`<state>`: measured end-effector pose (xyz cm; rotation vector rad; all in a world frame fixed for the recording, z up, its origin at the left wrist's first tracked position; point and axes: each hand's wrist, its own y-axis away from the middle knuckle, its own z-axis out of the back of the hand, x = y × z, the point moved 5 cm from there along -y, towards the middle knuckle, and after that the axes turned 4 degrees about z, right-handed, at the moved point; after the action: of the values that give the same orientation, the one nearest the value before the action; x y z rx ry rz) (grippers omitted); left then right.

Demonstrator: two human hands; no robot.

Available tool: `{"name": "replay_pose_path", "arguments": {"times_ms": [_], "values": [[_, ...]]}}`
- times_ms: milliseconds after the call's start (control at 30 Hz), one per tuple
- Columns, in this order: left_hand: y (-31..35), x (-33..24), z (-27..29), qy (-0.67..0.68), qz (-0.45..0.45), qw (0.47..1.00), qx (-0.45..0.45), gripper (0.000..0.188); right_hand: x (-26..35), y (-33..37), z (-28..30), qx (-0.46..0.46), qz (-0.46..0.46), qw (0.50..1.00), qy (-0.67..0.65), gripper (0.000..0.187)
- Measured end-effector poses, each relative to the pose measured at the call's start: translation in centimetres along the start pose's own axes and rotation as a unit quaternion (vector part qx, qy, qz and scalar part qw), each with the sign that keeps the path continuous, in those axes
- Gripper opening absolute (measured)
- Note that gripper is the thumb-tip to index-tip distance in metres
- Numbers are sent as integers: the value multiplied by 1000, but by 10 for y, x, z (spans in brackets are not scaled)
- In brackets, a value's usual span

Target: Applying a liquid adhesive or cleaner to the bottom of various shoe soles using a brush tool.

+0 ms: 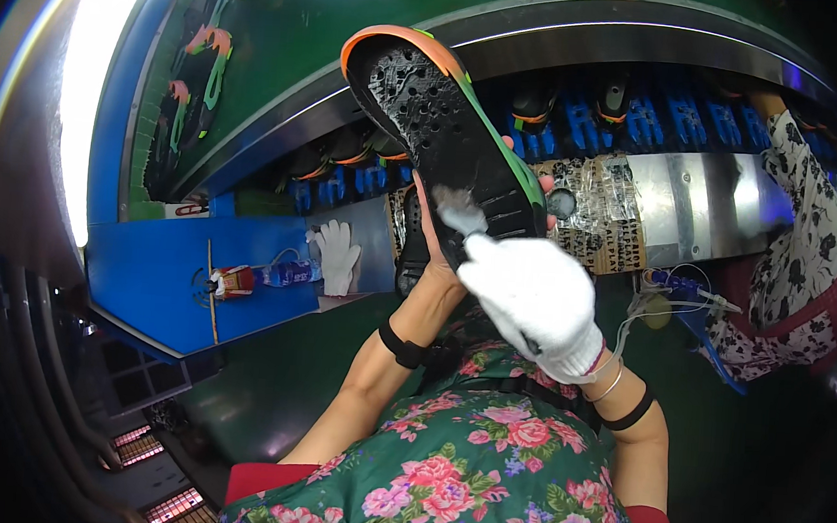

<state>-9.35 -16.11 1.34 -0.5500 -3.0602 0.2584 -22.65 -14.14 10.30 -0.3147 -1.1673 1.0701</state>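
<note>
A shoe sole (445, 138) is tilted up in front of me, its black, holed inner face toward me and its rim orange and green. My bare left hand (436, 248) grips it near the lower end, the thumb on the left edge and fingertips showing at the right edge. In a white knit glove, my right hand (536, 293) is closed on a small brush (462, 214). The brush's pale bristles touch the black inner face near that end. Its handle is hidden by the glove. Behind my left wrist lies another black sole (410, 251), partly covered.
A green conveyor (287, 52) with a metal edge carries orange-green shoe parts. Blue racks (643, 122) hold shoes below. On the blue table (151, 255) lie a white glove (335, 256), a blue bottle (288, 273) and a stick. A co-worker's patterned sleeve (795, 179) reaches in from the right.
</note>
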Motion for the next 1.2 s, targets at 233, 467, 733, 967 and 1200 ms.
{"name": "replay_pose_path", "arguments": {"times_ms": [233, 467, 733, 967, 1200], "values": [[2, -7, 1, -21, -24, 999, -13, 112, -6, 6, 4, -55, -46, 994, -78, 34], [4, -10, -1, -25, -102, 992, -73, 117, -6, 13, 1, -33, -97, 968, -227, 31], [12, -16, 2, -67, -84, 992, -63, 120, -5, 23, -3, 14, -38, 981, -188, 27], [23, -21, 3, -109, -54, 989, -90, 120, -2, 27, -1, 34, -20, 996, -78, 34], [29, -25, 6, -140, 20, 989, -37, 129, -12, 25, 1, 2, -104, 984, -148, 24]]}}
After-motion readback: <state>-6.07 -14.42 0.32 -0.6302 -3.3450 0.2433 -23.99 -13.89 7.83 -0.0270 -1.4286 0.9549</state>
